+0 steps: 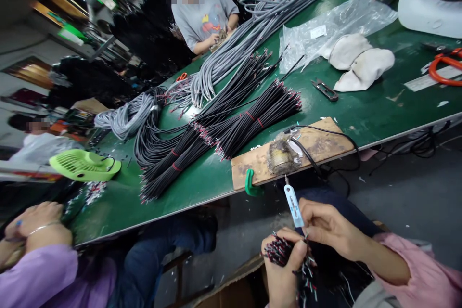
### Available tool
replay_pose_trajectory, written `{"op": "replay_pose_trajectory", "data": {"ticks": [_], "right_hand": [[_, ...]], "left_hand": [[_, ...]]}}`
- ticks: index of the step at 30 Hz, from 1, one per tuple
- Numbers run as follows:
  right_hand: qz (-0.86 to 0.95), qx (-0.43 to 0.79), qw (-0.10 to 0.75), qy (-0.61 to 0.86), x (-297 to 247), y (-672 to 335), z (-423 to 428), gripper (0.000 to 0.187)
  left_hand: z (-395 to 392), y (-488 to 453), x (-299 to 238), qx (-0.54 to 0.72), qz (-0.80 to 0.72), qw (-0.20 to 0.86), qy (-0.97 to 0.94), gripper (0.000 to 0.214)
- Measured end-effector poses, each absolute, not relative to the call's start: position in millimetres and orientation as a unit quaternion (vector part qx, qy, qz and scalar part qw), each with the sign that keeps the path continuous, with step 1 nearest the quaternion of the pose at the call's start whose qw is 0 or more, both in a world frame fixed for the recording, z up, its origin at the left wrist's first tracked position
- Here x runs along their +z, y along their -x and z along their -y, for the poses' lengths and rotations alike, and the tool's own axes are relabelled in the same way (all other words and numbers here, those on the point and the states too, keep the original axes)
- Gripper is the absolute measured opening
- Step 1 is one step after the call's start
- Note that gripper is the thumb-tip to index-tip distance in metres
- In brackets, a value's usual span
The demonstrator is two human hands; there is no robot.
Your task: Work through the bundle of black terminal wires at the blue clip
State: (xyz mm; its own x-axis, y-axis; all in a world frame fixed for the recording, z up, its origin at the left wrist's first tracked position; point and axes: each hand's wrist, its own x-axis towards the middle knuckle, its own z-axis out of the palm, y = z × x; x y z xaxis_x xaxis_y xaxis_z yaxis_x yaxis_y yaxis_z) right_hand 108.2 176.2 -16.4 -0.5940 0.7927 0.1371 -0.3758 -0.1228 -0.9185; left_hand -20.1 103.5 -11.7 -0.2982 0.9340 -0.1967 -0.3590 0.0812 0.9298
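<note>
My left hand [284,269] is shut on a bundle of short black wires [276,250] with red and white stripped ends, held below the table edge. My right hand [327,228] pinches a small light-blue and white tool [293,204], its metal tip pointing up toward the wooden board [325,144]. The board is fixed to the edge of the green table [378,110] by a green clamp [250,184] and carries a grimy round pot [281,156] with a black cord. A pink sleeve covers my right arm.
Tied bundles of black wires [231,127] and long grey cables [252,29] lie across the table. Snips [325,90], white cloths [361,65], a plastic bag [325,24] and a green grille [84,164] rest there. A co-worker's hands [36,226] in purple sleeves are at lower left; other people sit farther back.
</note>
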Motion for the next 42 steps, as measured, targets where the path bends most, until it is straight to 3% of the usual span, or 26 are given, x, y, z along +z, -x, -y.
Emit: {"op": "replay_pose_trajectory", "data": {"ticks": [3,9,15,22,26,30,35,42], "right_hand": [[0.443,0.811,0.332,0.189,-12.1,-106.0,-186.5,0.036],[0.454,0.772,0.365,0.256,16.5,-93.8,-217.6,0.057],[0.353,0.840,0.358,0.204,19.3,-84.5,-215.2,0.052],[0.241,0.873,0.371,0.207,-8.2,-90.4,-215.6,0.054],[0.315,0.824,0.392,0.261,-27.8,-107.4,-213.3,0.048],[0.477,0.731,0.371,0.316,-25.8,-121.3,-204.1,0.030],[0.653,0.609,0.371,0.255,4.0,-121.4,-192.9,0.012],[0.686,0.572,0.335,0.299,7.2,-120.8,-189.9,0.021]], "left_hand": [[-105.2,25.0,-5.7,0.621,-0.517,0.486,-0.333,0.015],[-110.4,39.9,4.6,0.602,-0.485,0.470,-0.425,0.006],[-121.6,34.5,0.5,0.614,-0.543,0.404,-0.405,0.014],[-122.5,25.9,-1.3,0.623,-0.536,0.441,-0.360,0.019],[-115.9,26.7,0.5,0.608,-0.541,0.441,-0.380,0.023],[-104.3,23.7,-3.4,0.570,-0.576,0.497,-0.311,0.030],[-104.1,13.5,-3.2,0.547,-0.646,0.468,-0.252,0.033],[-104.3,13.9,-10.7,0.557,-0.639,0.477,-0.232,0.031]]}}
